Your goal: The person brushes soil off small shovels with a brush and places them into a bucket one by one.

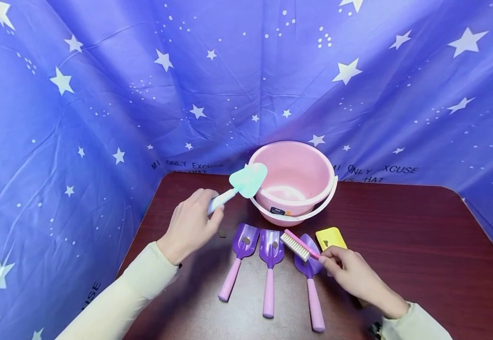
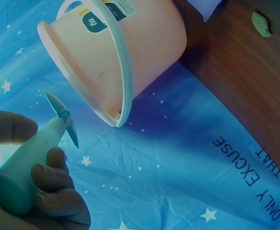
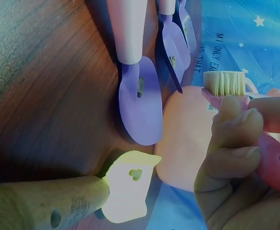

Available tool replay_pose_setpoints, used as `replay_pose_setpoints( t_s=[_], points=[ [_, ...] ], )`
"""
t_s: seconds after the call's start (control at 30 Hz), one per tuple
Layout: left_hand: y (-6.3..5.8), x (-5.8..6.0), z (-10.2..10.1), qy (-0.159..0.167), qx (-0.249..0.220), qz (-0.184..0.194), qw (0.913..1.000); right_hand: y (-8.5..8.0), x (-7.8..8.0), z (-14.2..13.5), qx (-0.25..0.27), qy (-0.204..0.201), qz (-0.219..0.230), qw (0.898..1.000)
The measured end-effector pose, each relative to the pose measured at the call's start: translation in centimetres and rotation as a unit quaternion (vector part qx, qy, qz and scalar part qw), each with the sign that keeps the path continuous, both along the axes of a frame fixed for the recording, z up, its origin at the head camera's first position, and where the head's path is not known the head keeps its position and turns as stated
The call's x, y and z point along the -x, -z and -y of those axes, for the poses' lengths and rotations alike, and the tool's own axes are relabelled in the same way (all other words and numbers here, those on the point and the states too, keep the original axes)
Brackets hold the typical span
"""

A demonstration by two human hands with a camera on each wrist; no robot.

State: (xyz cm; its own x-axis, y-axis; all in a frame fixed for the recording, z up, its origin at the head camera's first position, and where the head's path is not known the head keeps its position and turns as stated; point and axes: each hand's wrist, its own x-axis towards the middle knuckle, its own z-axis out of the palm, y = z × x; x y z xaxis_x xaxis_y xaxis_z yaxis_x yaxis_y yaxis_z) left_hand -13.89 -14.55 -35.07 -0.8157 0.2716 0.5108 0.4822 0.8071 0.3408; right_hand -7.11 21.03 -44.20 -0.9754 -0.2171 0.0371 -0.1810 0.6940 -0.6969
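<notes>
My left hand (image 1: pixel 192 224) grips the pale handle of a mint-green hand trowel (image 1: pixel 250 178), raised with its blade by the left rim of a pink bucket (image 1: pixel 267 163). In the left wrist view, fingers and thumb wrap the trowel handle (image 2: pixel 27 165). My right hand (image 1: pixel 354 274) holds a pink brush (image 1: pixel 297 244) with pale bristles, in front of the bucket and above a purple trowel (image 1: pixel 315 302). Its bristles (image 3: pixel 226 83) face away from the fingers in the right wrist view. A yellow shovel (image 1: pixel 330 235) with a wooden handle (image 3: pixel 49 203) lies beside the right hand.
Two purple shovels with pink handles (image 1: pixel 230 279) (image 1: pixel 268 293) lie left of the purple trowel. Small greenish-brown bits (image 3: pixel 135 175) sit on the blades. Another bit (image 2: pixel 261 24) lies on the dark wooden table (image 1: pixel 420 245). A starry blue cloth (image 1: pixel 229 61) hangs behind.
</notes>
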Motion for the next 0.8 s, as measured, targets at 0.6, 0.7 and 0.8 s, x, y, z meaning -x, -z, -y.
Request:
replay_pose_setpoints(
  t_s=[0.6, 0.7, 0.8],
  points=[
    [-0.3, 2.4, -2.7, 0.016, 0.021, 0.023, 0.9994, 0.0, -0.2, -0.8, -0.009, 0.004, -0.041, 0.999],
    [-0.4, 2.7, -3.1, 0.018, 0.027, 0.027, 0.9991, 0.0, -0.2, -0.9, -0.012, 0.004, -0.043, 0.999],
    [-0.5, 3.0, -3.6, 0.018, 0.032, 0.032, 0.9988, 0.0, -0.2, -1.1, -0.014, 0.009, -0.038, 0.999]
  ],
)
